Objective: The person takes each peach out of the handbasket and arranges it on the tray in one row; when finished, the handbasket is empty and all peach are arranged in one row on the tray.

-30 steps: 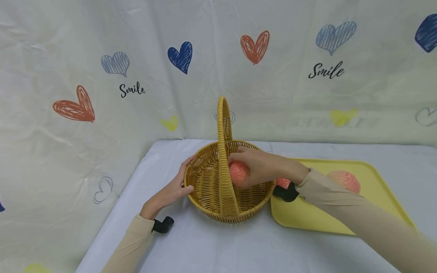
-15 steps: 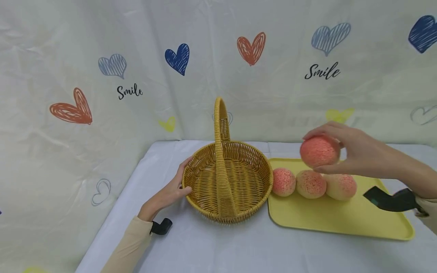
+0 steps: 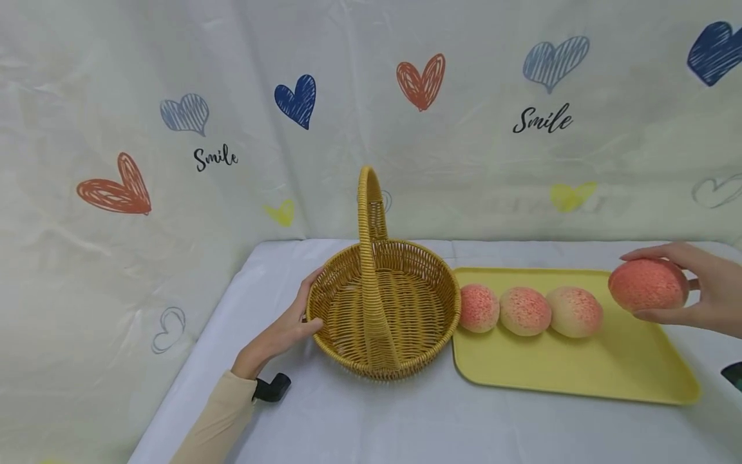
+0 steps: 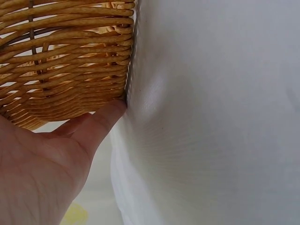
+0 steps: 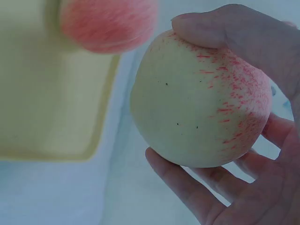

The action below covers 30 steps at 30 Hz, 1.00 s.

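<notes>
A peach [image 3: 649,285], red on one side and cream on the other, is held by my right hand [image 3: 701,283] above the tray's right end. In the right wrist view, the thumb lies over the top of that peach [image 5: 197,98] and the fingers support it from below. My left hand [image 3: 292,319] rests against the left side of a wicker basket [image 3: 429,258] with a tall arched handle. In the left wrist view, its straight thumb touches the basket's woven wall [image 4: 70,65] near the tablecloth; the other fingers are mostly hidden. The basket's inside shows only woven bottom.
A yellow tray [image 3: 580,367] lies right of the basket, close against it. Three more peaches stand in a row on it: one at the left [image 3: 480,308], one in the middle [image 3: 525,311] and one at the right [image 3: 575,312]. A heart-patterned curtain [image 3: 464,148] hangs behind the table.
My right hand has come out of the basket with the peach and moved right, across the tray to its right end. The left hand has stayed at the basket.
</notes>
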Tool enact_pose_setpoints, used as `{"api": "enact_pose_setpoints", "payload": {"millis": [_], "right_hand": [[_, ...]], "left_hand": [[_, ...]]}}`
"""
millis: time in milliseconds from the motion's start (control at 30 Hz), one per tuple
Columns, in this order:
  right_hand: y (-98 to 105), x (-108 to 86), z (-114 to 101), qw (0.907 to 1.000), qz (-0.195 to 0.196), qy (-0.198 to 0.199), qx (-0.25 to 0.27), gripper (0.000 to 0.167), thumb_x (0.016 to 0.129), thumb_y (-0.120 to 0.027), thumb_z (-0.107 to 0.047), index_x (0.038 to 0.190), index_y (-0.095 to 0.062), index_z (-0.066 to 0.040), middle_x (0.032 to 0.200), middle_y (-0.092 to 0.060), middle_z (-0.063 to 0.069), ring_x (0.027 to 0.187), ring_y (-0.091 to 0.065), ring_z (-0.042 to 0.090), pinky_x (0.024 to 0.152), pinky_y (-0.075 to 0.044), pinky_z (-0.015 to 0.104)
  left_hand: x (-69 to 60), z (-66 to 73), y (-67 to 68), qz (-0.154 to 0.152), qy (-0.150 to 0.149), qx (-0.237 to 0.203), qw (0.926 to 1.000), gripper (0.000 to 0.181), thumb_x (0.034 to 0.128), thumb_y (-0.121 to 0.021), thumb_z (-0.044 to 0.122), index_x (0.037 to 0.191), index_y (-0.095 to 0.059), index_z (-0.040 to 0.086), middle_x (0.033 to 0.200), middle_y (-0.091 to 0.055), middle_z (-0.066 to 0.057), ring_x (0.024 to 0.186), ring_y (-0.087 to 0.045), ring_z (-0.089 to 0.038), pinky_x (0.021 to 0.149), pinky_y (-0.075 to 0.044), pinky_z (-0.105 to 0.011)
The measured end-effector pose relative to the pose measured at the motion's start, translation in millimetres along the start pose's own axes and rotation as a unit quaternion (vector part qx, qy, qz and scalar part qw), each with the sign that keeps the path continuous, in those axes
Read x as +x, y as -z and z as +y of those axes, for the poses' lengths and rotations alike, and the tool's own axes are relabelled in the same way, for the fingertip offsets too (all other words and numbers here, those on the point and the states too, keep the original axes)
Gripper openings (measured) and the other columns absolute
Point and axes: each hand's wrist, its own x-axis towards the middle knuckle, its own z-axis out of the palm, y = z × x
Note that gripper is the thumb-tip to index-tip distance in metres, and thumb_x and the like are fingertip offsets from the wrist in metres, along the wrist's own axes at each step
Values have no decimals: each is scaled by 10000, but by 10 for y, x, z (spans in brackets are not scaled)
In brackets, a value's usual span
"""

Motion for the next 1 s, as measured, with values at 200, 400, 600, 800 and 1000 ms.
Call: {"api": "enact_pose_setpoints", "payload": {"millis": [200, 400, 600, 800, 1000], "right_hand": [[-153, -96, 260, 9998, -147, 110, 72, 815, 514, -1003, 6, 1223, -620, -110, 1142, -424, -435, 977, -388, -194, 592, -424, 191], [-291, -154, 380, 9974, -376, 618, 69, 825, 496, -990, 38, 1222, -619, -87, 1187, -446, -420, 1051, -382, -209, 599, -450, 206], [-373, -153, 407, 9962, -584, 644, -94, 785, 524, -997, -13, 1204, -616, -100, 1195, -407, -439, 1043, -365, -203, 639, -460, 202], [-423, -146, 430, 9952, -590, 729, -294, 792, 504, -1008, -45, 1199, -633, -104, 1205, -384, -431, 1082, -333, -219, 769, -360, 55], [-435, -141, 408, 9952, -720, 645, -114, 736, 570, -993, -52, 1214, -646, -134, 1204, -408, -408, 1034, -374, -165, 700, -424, 163]], "left_hand": [[-13, -2, -16, 40, 24, 6, 10000, 979, 881, -527, 95, 1680, 32, 181, 1735, 27, -128, 1527, -171, -403, 1178, -179, -652], [-3, -9, -30, 15, 13, -67, 10000, 973, 884, -520, 84, 1680, 31, 183, 1737, 30, -121, 1542, -150, -399, 1188, -173, -642], [3, -2, -39, 6, -35, -95, 9999, 975, 880, -520, 86, 1680, 31, 176, 1737, 36, -130, 1558, -105, -392, 1201, -133, -638], [12, 0, -32, -17, -42, -104, 9999, 974, 883, -522, 94, 1679, 34, 176, 1737, 41, -130, 1563, -90, -390, 1205, -127, -637], [14, 10, -15, -4, -9, -100, 9999, 982, 876, -520, 83, 1679, 35, 184, 1735, 33, -132, 1548, -124, -391, 1197, -144, -639]]}}
